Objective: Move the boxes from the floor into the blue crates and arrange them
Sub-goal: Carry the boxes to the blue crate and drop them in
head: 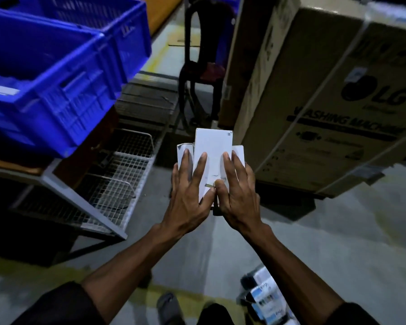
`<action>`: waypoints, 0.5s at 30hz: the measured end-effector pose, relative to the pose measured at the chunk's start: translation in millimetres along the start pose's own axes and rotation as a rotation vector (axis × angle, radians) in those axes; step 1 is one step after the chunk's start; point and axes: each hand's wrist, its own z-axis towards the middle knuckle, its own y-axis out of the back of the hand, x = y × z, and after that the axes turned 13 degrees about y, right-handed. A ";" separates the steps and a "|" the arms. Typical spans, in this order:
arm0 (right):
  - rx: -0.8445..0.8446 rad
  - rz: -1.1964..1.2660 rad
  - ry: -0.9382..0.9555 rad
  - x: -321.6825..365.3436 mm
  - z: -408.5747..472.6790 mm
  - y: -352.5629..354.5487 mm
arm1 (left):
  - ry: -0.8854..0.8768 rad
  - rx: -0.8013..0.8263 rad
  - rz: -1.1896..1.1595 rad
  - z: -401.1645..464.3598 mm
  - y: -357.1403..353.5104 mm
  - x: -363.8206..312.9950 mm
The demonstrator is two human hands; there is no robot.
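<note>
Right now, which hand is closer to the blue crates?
Left. The left hand holds the white boxes on the side facing the blue crates; the right hand holds their far side.

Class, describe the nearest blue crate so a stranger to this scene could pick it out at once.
Start at the big LG washing machine carton on the right, then look across to the far left. Two blue crates sit raised on a metal rack. The nearest blue crate is the front one, largest in view, overlapping the second blue crate.
</note>
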 end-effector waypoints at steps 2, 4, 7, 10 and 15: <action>0.005 0.027 0.040 -4.1 27.0 -6.2 | 0.011 -0.037 0.009 20.6 6.6 4.6; 0.005 0.054 0.075 -10.3 55.0 -13.4 | 0.029 -0.074 0.017 43.1 11.9 8.7; 0.013 0.102 0.136 -26.9 101.2 -28.1 | 0.069 -0.130 0.018 82.9 17.2 15.6; 0.030 0.132 0.209 -47.7 155.0 -41.2 | 0.114 -0.215 0.036 128.6 19.9 19.9; 0.020 0.176 0.298 -69.0 231.5 -44.4 | 0.161 -0.302 0.059 192.0 26.9 14.8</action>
